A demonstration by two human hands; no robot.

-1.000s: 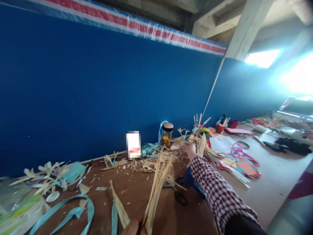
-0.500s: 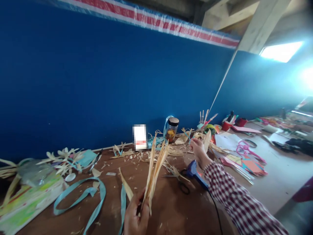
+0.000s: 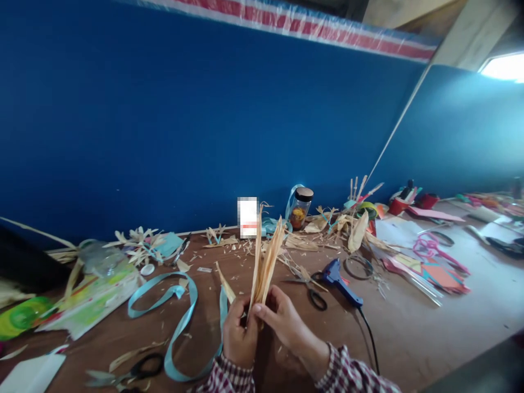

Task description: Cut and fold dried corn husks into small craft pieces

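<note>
Dried corn husk strips (image 3: 266, 267) stand upright in a bunch between my two hands at the lower middle. My left hand (image 3: 240, 332) is closed round their lower end. From the right, my right hand (image 3: 289, 322) pinches the same bunch near its base, thumb in front. Another pale husk piece (image 3: 224, 281) pokes out to the left of my left hand. A light blue ribbon (image 3: 190, 311) curls over the brown table beside it. Scissors (image 3: 313, 292) with black handles and a blue glue gun (image 3: 339, 281) lie to the right of my hands.
Husk scraps litter the brown table (image 3: 303, 355). A lidded jar (image 3: 301, 210) stands by the blue wall. Husk flowers (image 3: 141, 245) lie left; second scissors (image 3: 131, 371) lie in front. The glue gun's black cord (image 3: 370, 333) runs toward the front edge. Coloured papers (image 3: 444, 278) lie right.
My right hand has come back from the husks at the far right of the table to the bunch in my left hand. The view has shifted, showing more of the table's front left.
</note>
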